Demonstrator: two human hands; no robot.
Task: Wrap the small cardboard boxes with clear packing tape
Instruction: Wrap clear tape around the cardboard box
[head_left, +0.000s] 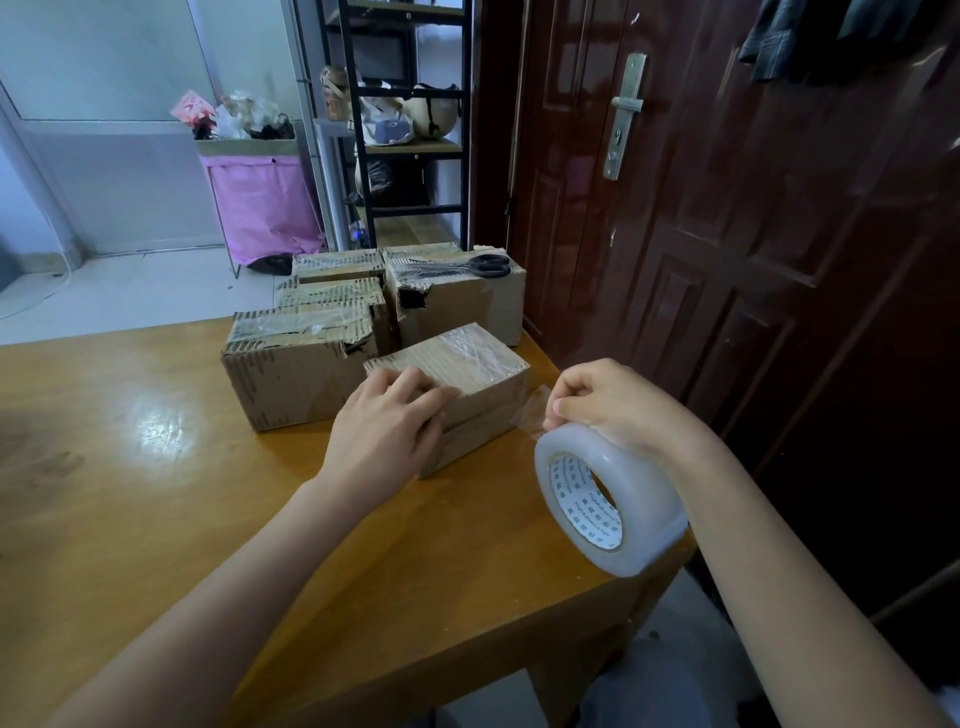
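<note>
We see five cardboard boxes on the wooden bench, grouped at centre frame. Furthest left of them is a torn box; behind it, two more boxes sit one behind the other, and toward the upper right a larger box carries one pair of black scissors on its top.

The fifth, the small box nearest us, already has clear film across its top. Our left hand rests on its near left corner, fingers loosely bent over the edge, pressing rather than gripping.

To the right, our right hand holds the single tape roll at the bench's right edge, fingers curled, pinching the clear strip that runs to the small box's right side.

Right of everything stands one dark red door.
</note>
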